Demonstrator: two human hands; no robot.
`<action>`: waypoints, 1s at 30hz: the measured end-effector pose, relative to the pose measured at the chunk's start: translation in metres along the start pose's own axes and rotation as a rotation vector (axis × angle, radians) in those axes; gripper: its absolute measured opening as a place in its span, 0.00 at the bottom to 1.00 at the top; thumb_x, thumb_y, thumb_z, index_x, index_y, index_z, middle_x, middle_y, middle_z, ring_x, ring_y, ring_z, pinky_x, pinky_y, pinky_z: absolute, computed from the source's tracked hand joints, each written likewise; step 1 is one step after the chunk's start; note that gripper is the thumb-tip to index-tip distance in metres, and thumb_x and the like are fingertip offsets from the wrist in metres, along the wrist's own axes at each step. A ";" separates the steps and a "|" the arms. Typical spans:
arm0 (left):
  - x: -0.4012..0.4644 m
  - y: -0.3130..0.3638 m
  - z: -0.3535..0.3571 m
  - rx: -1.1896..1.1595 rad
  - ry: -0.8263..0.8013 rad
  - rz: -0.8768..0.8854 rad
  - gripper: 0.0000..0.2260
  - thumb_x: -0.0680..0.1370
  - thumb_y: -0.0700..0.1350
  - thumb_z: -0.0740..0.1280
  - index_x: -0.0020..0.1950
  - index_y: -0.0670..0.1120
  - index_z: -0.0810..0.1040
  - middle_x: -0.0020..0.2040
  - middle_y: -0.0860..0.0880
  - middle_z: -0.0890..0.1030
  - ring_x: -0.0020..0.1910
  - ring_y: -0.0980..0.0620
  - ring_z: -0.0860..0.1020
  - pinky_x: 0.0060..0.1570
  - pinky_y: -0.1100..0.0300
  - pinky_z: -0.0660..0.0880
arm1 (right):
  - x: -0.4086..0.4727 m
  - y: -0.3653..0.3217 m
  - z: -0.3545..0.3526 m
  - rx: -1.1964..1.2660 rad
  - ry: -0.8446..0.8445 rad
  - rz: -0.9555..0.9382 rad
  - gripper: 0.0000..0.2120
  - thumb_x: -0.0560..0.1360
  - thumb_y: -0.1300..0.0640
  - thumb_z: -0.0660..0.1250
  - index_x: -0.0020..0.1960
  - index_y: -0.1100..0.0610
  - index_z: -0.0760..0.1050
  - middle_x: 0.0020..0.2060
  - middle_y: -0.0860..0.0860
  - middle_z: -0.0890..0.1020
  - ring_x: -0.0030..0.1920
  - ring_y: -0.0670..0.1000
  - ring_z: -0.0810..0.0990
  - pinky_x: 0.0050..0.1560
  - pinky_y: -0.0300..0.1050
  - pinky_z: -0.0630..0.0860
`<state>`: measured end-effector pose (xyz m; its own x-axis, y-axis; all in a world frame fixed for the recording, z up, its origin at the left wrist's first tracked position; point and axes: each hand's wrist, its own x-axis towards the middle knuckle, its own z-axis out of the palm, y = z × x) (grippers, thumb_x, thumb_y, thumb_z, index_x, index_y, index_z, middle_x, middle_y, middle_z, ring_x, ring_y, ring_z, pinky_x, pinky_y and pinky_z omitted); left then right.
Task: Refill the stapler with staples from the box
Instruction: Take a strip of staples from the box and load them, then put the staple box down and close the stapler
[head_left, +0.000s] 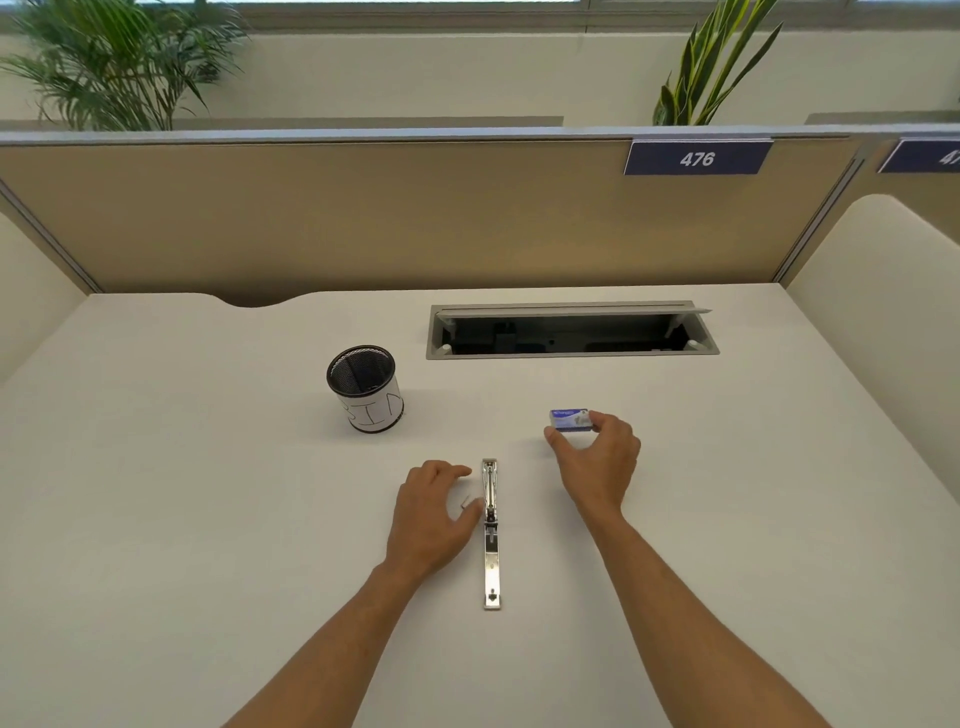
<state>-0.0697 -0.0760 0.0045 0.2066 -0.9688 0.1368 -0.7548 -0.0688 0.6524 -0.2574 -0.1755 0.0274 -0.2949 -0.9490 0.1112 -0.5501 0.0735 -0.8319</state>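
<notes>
A silver metal stapler (491, 535) lies unfolded flat on the white desk (182, 519), running away from me in one long line. My left hand (431, 519) rests just left of it, fingers apart and curled, thumb near the hinge. A small strip of staples (465, 502) lies on the desk between that hand's thumb and fingers. Further back and to the right, a small blue staple box (569, 419) sits on the desk. My right hand (597, 457) has its thumb and fingertips closed around the box's sides.
A black mesh cup (366, 387) with a white paper label stands at the back left of the stapler. An open cable hatch (571, 332) is set into the desk behind the box. A beige partition (415, 218) closes the far edge.
</notes>
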 end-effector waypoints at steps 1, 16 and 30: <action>-0.001 -0.002 0.002 0.019 -0.017 0.003 0.18 0.70 0.55 0.68 0.58 0.51 0.78 0.52 0.54 0.75 0.52 0.54 0.72 0.52 0.60 0.66 | 0.005 -0.001 0.004 -0.021 0.006 0.009 0.26 0.66 0.48 0.77 0.58 0.58 0.74 0.56 0.55 0.78 0.58 0.56 0.72 0.58 0.49 0.70; 0.002 -0.013 0.007 -0.047 0.018 0.032 0.11 0.72 0.46 0.74 0.52 0.45 0.79 0.48 0.53 0.74 0.49 0.53 0.73 0.54 0.60 0.69 | 0.037 0.015 0.026 -0.388 -0.041 0.002 0.29 0.69 0.39 0.71 0.61 0.58 0.73 0.57 0.58 0.77 0.58 0.59 0.72 0.56 0.54 0.69; 0.003 -0.013 0.004 -0.087 0.018 0.039 0.01 0.75 0.39 0.71 0.45 0.43 0.80 0.43 0.50 0.77 0.44 0.51 0.74 0.48 0.58 0.71 | -0.060 -0.001 0.012 -0.025 -0.143 0.047 0.31 0.70 0.33 0.64 0.63 0.54 0.71 0.52 0.50 0.77 0.56 0.52 0.73 0.59 0.51 0.70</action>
<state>-0.0624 -0.0789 -0.0066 0.1902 -0.9658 0.1761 -0.7053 -0.0096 0.7088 -0.2299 -0.1221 0.0151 -0.2075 -0.9782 -0.0073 -0.5583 0.1245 -0.8202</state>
